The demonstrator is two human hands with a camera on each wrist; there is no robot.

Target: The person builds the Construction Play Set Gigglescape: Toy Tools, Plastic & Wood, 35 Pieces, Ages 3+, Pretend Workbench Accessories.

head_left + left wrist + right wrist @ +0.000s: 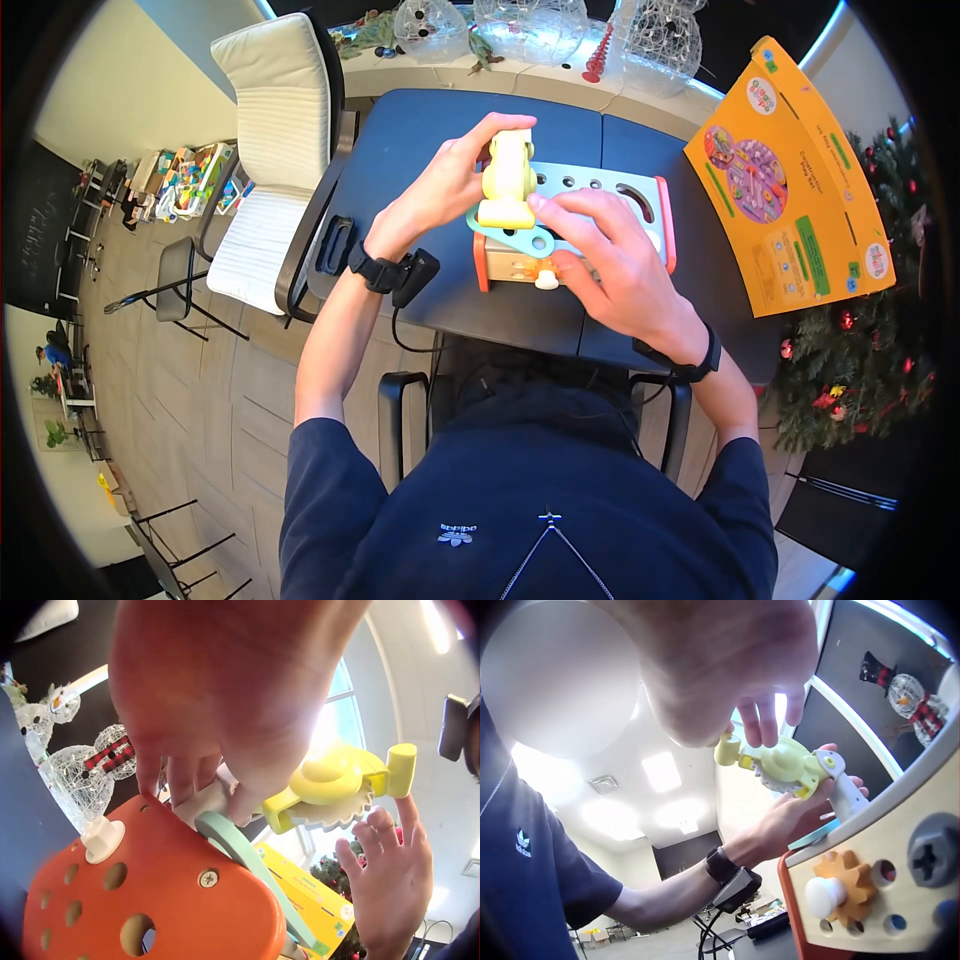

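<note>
A yellow toy saw [509, 175] with a toothed grey blade stands raised over a toy workbench [161, 892]. My left hand [440, 190] pinches the grey arm [847, 796] at the saw's far end, fingers curled round it. At the near end, a finger of my right hand [625, 265] touches the yellow handle [401, 771]; its other fingers are loosely bent and hold nothing. Below the saw, a teal strip [541, 243] lies across the bench's edge. An orange gear [859, 889] with a white knob [825, 897] is on the bench's side.
The bench stands on a dark table [400, 130]. An orange box [800, 200] stands at the right, by a decorated tree [850, 370]. A black tray-like object [335, 245] lies at the table's left, beside a white-cushioned chair [245, 240]. Wire snowman decorations [655, 40] stand behind.
</note>
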